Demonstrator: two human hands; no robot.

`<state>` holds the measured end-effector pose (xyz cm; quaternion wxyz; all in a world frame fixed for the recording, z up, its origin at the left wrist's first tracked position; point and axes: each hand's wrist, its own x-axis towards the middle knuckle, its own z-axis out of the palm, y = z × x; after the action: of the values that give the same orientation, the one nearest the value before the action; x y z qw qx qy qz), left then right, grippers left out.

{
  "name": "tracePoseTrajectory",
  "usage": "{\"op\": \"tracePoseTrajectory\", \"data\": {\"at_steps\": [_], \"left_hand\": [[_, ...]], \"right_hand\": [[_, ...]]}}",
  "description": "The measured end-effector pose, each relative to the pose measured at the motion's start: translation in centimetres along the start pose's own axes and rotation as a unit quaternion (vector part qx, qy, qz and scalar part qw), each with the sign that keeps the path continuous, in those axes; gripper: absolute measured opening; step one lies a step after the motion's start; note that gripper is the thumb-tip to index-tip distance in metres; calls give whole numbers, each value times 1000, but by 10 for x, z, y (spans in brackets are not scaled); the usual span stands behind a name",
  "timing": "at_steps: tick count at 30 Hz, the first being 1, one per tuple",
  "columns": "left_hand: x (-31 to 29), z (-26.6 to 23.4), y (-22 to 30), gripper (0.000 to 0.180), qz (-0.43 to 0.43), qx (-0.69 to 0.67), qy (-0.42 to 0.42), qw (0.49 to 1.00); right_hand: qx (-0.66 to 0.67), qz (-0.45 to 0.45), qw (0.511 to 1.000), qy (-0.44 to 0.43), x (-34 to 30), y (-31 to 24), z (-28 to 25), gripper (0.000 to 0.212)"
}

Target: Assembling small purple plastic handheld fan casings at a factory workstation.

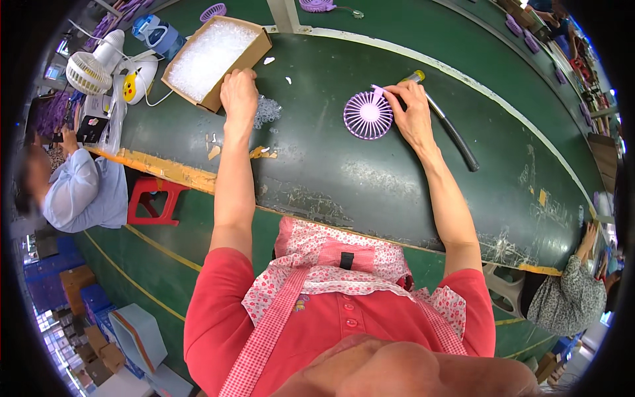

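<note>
My left hand [238, 96] is over the near right corner of a cardboard box [212, 100] full of small clear-white plastic parts [215, 56]. Its fingers are curled together, and whatever they may hold is hidden. Just right of that wrist, a loose pile of small clear plastic pieces [267, 112] lies on the dark green tabletop. My right hand [411, 112] pinches the short neck of a round purple fan grille [368, 118], its slotted disc facing up. A dark rod-like tool [456, 135] lies to the right of that hand; a yellow-green end piece [416, 76] shows beyond the fingers.
A blue bottle [159, 36], a white desk fan [92, 69] and a corded white item with a yellow cartoon figure [137, 81] stand at the far left. Scraps [214, 152] lie near the worn front edge. Other people sit at both sides, beside a red stool [157, 200] on the left.
</note>
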<state>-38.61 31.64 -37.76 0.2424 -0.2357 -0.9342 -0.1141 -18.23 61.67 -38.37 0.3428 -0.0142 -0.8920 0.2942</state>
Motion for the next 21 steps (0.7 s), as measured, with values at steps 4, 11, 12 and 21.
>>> {"op": "tracePoseTrajectory", "data": {"at_steps": [4, 11, 12, 21], "left_hand": [[0, -4, 2, 14, 25, -59, 38, 997], [-3, -6, -6, 15, 7, -33, -27, 999], [-2, -5, -6, 15, 8, -33, -27, 999], [-3, -21, 78, 11, -51, -518, -50, 852]], "right_hand": [[17, -1, 1000, -4, 0, -3, 2, 14], [20, -3, 1000, -17, 0, -2, 2, 15], [20, -3, 1000, -15, -1, -3, 2, 15], [157, 65, 985, 4, 0, -13, 5, 17]]}}
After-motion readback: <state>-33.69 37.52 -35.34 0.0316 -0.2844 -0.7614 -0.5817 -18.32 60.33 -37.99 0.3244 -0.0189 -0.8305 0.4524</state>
